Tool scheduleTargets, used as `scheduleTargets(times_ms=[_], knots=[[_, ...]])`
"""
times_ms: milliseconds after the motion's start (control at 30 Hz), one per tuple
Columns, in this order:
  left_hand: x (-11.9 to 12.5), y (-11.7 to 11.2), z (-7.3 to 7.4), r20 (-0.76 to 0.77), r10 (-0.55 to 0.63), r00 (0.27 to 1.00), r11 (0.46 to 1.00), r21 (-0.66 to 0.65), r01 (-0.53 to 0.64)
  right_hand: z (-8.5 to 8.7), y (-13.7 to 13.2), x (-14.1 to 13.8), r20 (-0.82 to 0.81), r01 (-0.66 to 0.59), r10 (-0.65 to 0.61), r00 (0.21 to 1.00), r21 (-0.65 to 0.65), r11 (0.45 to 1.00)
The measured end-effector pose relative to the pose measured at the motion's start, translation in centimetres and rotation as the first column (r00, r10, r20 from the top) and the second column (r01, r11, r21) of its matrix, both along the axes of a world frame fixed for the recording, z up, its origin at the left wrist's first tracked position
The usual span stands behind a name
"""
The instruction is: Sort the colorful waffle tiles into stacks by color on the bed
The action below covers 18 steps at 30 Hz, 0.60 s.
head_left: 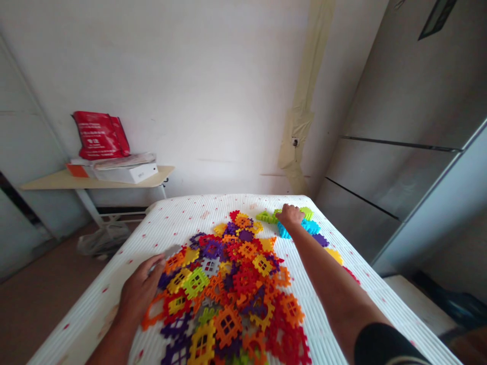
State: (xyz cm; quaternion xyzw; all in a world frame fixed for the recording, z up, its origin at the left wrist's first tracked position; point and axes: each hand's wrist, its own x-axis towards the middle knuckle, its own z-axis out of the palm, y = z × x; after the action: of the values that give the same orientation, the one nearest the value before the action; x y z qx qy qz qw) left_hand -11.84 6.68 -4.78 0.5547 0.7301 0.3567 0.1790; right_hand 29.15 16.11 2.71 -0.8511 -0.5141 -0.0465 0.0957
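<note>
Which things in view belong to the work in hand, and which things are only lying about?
In use: left hand, at a grey piece; right hand, at the green pieces; mixed pile of plastic pieces; blue pieces.

Lying about: red bag; white box; clear plastic bag.

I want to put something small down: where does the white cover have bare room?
Bare patches of the cover: the far-left part, beyond the left hand, and a narrower strip between the pile and the right forearm. Crowded: the middle, under the pile, and around the right hand, among green pieces and blue pieces.
</note>
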Motion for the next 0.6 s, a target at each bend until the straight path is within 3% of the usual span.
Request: scheduleTargets(times_ms=[467, 600], knots=[[-0.17, 0.21, -0.4, -0.013, -0.005, 1.0, 0.994, 0.107, 0.007, -0.46, -0.04, -0.6, 0.026, -0.016, 0.017, 1.0, -0.038, 0.999], [-0.09, 0.18, -0.53, 0.015, -0.002, 1.0, 0.993, 0.118, 0.0, 0.19, -0.27, -0.7, 0.024, -0.022, 0.023, 0.999, -0.031, 0.999]])
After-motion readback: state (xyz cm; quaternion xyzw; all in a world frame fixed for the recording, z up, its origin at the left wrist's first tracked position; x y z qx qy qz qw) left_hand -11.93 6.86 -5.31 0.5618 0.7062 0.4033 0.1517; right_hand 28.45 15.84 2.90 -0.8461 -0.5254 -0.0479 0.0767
